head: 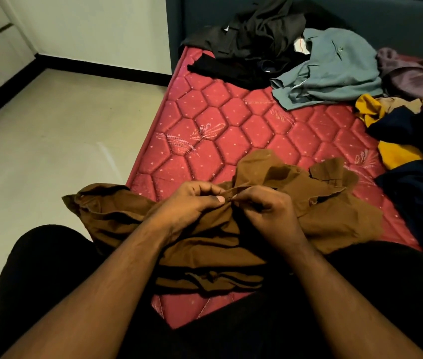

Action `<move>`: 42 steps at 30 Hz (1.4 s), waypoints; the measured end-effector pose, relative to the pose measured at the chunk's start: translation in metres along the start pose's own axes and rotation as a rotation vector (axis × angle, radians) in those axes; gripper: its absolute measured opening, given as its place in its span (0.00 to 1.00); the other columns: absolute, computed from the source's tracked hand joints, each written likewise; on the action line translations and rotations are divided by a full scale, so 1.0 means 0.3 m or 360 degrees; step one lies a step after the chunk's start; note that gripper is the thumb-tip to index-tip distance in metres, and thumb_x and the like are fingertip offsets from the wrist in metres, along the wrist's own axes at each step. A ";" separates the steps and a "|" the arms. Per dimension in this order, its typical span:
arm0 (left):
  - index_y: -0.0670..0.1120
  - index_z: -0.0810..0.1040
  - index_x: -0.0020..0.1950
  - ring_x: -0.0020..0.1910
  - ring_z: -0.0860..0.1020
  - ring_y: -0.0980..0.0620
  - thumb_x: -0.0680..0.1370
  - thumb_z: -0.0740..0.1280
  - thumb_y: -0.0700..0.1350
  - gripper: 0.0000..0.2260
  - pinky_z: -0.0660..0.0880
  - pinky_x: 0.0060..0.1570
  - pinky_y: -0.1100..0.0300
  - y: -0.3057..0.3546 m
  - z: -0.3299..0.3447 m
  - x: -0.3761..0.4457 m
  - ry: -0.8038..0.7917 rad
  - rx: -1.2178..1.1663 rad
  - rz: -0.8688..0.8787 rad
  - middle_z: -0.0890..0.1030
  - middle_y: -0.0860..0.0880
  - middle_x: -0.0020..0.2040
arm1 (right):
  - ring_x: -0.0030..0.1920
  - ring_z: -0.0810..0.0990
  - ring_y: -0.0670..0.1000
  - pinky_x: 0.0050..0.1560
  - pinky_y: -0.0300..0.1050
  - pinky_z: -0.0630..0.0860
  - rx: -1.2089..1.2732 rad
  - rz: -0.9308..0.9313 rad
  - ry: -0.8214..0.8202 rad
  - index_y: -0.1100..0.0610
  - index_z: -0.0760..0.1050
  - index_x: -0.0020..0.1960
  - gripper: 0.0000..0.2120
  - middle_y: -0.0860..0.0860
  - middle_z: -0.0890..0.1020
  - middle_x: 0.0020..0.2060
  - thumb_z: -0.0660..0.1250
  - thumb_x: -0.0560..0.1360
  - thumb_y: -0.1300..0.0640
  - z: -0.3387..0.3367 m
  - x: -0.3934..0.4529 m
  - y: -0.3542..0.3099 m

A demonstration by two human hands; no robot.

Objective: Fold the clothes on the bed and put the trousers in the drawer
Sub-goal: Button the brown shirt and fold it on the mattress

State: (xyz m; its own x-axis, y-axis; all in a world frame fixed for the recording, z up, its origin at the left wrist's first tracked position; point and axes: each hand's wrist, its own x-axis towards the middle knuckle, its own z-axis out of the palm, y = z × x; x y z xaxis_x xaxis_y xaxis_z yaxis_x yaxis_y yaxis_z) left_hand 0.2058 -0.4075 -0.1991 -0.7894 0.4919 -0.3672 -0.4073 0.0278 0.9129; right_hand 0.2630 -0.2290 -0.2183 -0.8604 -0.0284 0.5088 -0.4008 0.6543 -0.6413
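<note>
2 hands (227, 203) pinch brown garment (321, 211); grey-green shirt (334, 71), black clothes (251, 37) beyond.

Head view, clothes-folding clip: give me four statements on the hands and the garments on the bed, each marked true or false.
1. Both hands pinch the brown garment. True: the left hand and right hand meet on one strip of it.
2. The grey-green garment is folded flat. False: it lies crumpled.
3. Black clothes lie heaped at the far end of the red mattress. True.
4. The brown garment is in a drawer. False: it lies on the mattress and the person's lap.
</note>
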 end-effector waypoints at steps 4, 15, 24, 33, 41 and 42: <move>0.37 0.82 0.50 0.37 0.81 0.52 0.74 0.69 0.31 0.06 0.79 0.41 0.62 -0.011 0.008 -0.004 -0.0034 -0.0039 0.0023 0.84 0.42 0.41 | 0.40 0.82 0.45 0.42 0.41 0.79 0.0016 0.0039 0.0005 0.62 0.81 0.39 0.02 0.51 0.84 0.38 0.72 0.68 0.67 0.006 -0.009 0.006; 0.35 0.82 0.48 0.42 0.78 0.45 0.70 0.74 0.34 0.08 0.77 0.42 0.58 -0.045 -0.007 0.010 0.0105 0.0009 -0.0037 0.82 0.39 0.41 | 0.41 0.82 0.49 0.42 0.48 0.78 -0.0087 -0.0015 -0.0086 0.60 0.80 0.39 0.05 0.51 0.82 0.38 0.66 0.71 0.60 0.032 -0.014 0.003; 0.43 0.85 0.49 0.42 0.84 0.49 0.74 0.73 0.37 0.06 0.78 0.42 0.54 -0.058 -0.011 0.008 -0.0044 0.0814 0.0422 0.86 0.46 0.43 | 0.40 0.81 0.45 0.42 0.40 0.76 0.0068 0.0381 -0.0278 0.53 0.78 0.50 0.14 0.47 0.82 0.39 0.76 0.67 0.61 0.034 -0.016 0.018; 0.48 0.85 0.41 0.27 0.77 0.55 0.73 0.74 0.43 0.02 0.73 0.29 0.61 -0.066 -0.004 0.014 0.0091 0.0981 0.0300 0.82 0.53 0.30 | 0.34 0.79 0.55 0.27 0.48 0.73 -0.0614 0.0193 -0.0148 0.56 0.75 0.36 0.08 0.50 0.78 0.33 0.67 0.70 0.52 0.068 -0.031 -0.007; 0.48 0.79 0.41 0.32 0.73 0.59 0.79 0.67 0.49 0.08 0.66 0.30 0.71 0.015 -0.071 -0.049 -0.0514 0.1904 0.0143 0.79 0.52 0.36 | 0.44 0.82 0.54 0.39 0.49 0.76 -0.0529 0.0154 -0.0647 0.50 0.73 0.48 0.12 0.48 0.82 0.41 0.64 0.71 0.43 0.019 -0.042 -0.036; 0.49 0.80 0.45 0.35 0.75 0.60 0.80 0.66 0.49 0.07 0.67 0.33 0.73 0.005 -0.099 -0.071 -0.0552 0.2006 0.0088 0.80 0.53 0.39 | 0.46 0.81 0.55 0.41 0.48 0.76 -0.0601 0.0232 -0.0850 0.49 0.69 0.50 0.15 0.48 0.82 0.42 0.66 0.71 0.41 0.003 -0.028 -0.030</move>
State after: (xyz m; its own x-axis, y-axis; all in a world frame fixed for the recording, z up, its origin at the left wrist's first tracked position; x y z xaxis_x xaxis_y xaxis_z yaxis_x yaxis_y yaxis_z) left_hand 0.2083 -0.4437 -0.1952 -0.5557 0.7105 -0.4318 0.4783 0.6980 0.5329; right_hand 0.2736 -0.2353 -0.2173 -0.9739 -0.2263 0.0155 -0.2145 0.8966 -0.3874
